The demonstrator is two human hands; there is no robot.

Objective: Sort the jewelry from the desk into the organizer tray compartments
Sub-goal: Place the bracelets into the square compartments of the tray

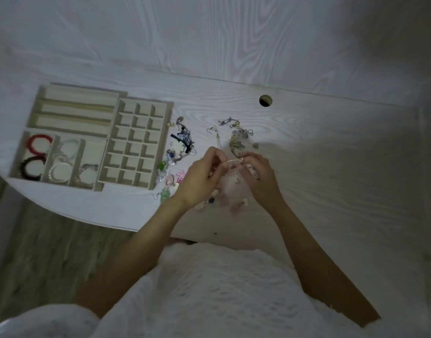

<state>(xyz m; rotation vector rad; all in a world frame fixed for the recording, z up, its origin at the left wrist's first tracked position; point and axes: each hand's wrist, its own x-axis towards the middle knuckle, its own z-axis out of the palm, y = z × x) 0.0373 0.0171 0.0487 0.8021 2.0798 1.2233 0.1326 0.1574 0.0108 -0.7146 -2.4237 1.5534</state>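
Both hands, left (pixel 201 178) and right (pixel 259 175), pinch one thin strand (pixel 232 161) (possibly tangled); free it slowly, then lower it into the tray (pixel 149 145).

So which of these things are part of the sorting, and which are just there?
Part of the job:
organizer tray
loose jewelry heap
thin piece held between left hand and right hand

Just there:
desk
cable hole

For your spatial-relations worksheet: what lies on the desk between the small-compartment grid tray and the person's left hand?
In the head view, a heap of loose jewelry lies between the grid tray and the left hand: dark blue, green and pink pieces.
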